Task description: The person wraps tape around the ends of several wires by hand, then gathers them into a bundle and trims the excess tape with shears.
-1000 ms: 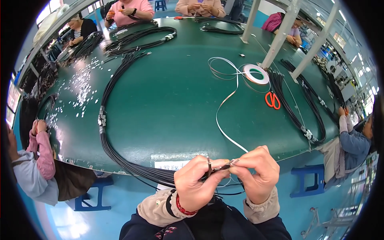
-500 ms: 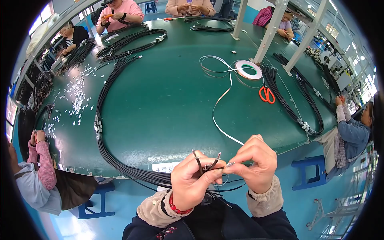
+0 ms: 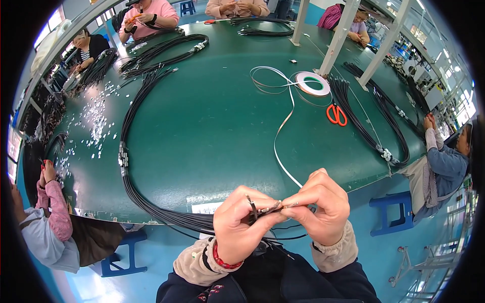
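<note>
My left hand [image 3: 239, 216] is closed around black cable ends [image 3: 253, 206], whose stripped tips stick out between thumb and fingers. Fingertip to fingertip with it, my right hand [image 3: 325, 208] pinches at a cable tip. A narrow white tape strip [image 3: 287, 171] runs across the table to the right hand and passes behind its fingers; its end there is too small to make out fully. From my left hand a long bundle of black cables [image 3: 132, 188] curves away over the table's left part. Loose cable ends hang below both hands.
The tape roll [image 3: 302, 80] lies beside a metal post, with orange-handled scissors [image 3: 336, 115] nearby. Small silvery pieces [image 3: 96, 118] are scattered at left. More cable bundles [image 3: 391, 123] lie at right and far left. Several people work around the green table [image 3: 217, 126]; blue stools [image 3: 391, 214] stand beside it.
My hands have come closer together, fingertips now meeting at the cable tip. One upright cable end has tilted down toward the right hand. The tape strip has shifted slightly.
</note>
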`<state>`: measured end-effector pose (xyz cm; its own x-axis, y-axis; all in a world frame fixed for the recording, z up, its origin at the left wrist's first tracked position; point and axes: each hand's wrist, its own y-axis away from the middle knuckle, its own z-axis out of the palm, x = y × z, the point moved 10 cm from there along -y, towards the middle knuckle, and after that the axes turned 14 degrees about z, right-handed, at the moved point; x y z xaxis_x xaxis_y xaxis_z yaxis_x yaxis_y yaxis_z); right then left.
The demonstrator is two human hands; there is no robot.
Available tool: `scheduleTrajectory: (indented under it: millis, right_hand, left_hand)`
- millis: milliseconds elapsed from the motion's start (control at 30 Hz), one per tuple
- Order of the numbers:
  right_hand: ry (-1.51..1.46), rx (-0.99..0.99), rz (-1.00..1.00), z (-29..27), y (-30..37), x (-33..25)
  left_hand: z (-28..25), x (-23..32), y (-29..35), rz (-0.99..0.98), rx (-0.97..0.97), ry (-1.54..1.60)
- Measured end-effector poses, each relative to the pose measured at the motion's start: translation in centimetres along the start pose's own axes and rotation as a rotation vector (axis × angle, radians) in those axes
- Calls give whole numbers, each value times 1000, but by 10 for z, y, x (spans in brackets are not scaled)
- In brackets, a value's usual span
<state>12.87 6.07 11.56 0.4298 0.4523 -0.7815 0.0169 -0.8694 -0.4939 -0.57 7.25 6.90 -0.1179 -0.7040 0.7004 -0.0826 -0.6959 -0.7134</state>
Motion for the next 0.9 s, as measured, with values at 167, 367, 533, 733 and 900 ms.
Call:
scheduleTrajectory:
  millis: [167, 367, 533, 733, 900]
  right_hand:
    - [50, 89, 45, -4, 5, 3]
    - [142, 137, 55, -11, 9, -2]
    - [147, 110, -18, -10, 7, -8]
    - [128, 11, -57, -12, 2, -11]
    - [104, -41, -81, -16, -2, -3]
  left_hand:
    - [-2, 4, 7, 87, 113, -129]
    - [0, 5, 7, 33, 136, -156]
    - [-1, 3, 5, 5, 111, -88]
    - [6, -4, 4, -133, 91, 134]
    - [18, -13, 4, -221, 78, 277]
